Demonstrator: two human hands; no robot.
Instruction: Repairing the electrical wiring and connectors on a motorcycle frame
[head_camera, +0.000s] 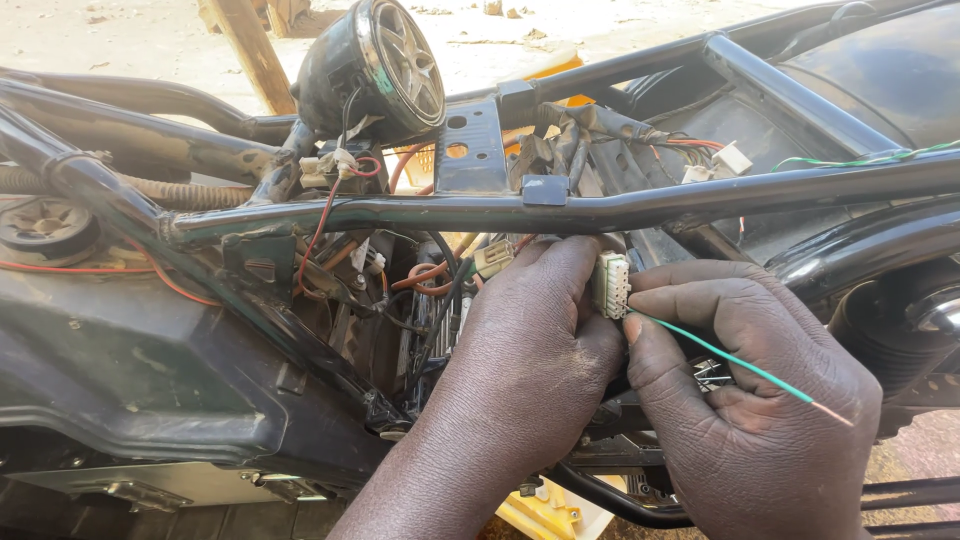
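White connector (611, 284) pinched in left hand (530, 350), right hand (750, 390) gripping green wire (730, 357), black motorcycle frame (560, 210), sandy ground (130, 40) outdoors

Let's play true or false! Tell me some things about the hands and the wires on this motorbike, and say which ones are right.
1. The left hand holds a white connector. True.
2. The right hand pinches a red wire. False: it pinches a green wire that meets the white connector.
3. A round black speaker sits above the black frame tube. True.
4. Both hands rest flat on the ground. False: they work among the wiring just below the frame tube.
5. The green wire is wound around the speaker. False: it lies across the right hand.
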